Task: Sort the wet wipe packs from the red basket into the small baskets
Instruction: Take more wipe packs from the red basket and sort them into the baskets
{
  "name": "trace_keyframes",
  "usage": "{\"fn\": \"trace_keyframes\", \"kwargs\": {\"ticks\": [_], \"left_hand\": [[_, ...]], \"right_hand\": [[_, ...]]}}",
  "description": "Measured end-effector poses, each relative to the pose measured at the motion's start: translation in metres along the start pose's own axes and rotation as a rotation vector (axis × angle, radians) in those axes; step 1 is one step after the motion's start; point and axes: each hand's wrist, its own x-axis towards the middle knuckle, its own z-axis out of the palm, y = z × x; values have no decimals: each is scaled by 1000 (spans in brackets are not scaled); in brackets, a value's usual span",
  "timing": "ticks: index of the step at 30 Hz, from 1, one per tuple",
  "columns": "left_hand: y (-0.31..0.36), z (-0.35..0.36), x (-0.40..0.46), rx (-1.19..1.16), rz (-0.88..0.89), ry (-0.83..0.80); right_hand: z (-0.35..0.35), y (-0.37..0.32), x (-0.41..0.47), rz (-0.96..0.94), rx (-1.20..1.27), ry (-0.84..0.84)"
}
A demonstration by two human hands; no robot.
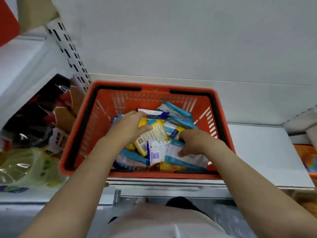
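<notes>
A red plastic shopping basket (pixel 82 127) with slotted walls and a black rim sits on a white shelf (pixel 267 152), and both of the person's bare forearms reach down into it from the near edge. The basket holds a loose heap of wet wipe packs (pixel 178 115), soft packets in blue and white, yellow, and white with dark blue trim, piled mostly toward the basket's right half.

The left hand (pixel 128 127) lies over the middle of the heap, its fingers curled over the far edge of a yellow pack with a printed white label (pixel 154 134) and its thumb pressed against that pack's top; it grips this pack. The right hand (pixel 197 141) rests further to the basket's right, fingers bent downward onto a white pack with a blue barcode (pixel 157 153) and its blue-edged neighbour; whether it grips either cannot be told.

To the left of the basket, beyond its wall, stand dark packaged goods (pixel 34 121) and a clear greenish plastic bottle (pixel 25 167).
</notes>
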Motion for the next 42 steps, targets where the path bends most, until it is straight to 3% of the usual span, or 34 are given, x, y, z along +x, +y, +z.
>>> {"fn": "trace_keyframes", "kwargs": {"ticks": [3, 8, 12, 16, 20, 27, 31, 37, 42], "left_hand": [[-1, -5, 18, 29, 73, -64], [16, 0, 40, -28, 179, -80], [43, 18, 60, -199, 281, -77], [61, 45, 80, -286, 252, -208], [54, 68, 86, -317, 78, -361], [51, 77, 83, -387, -71, -414], [58, 84, 85, -268, -20, -322], [76, 89, 86, -427, -50, -315], [80, 87, 84, -626, -155, -444]], "right_hand": [[3, 3, 2, 29, 53, 50], [-11, 26, -20, 202, 484, 515], [-20, 32, -35, 334, 505, 732], [-23, 42, -48, 339, 595, 736], [-18, 47, -51, 299, 685, 712], [-11, 49, -51, 266, 726, 721], [-8, 54, -53, 235, 785, 712], [-3, 56, -58, 199, 872, 745], [-3, 57, -62, 165, 981, 742]]}}
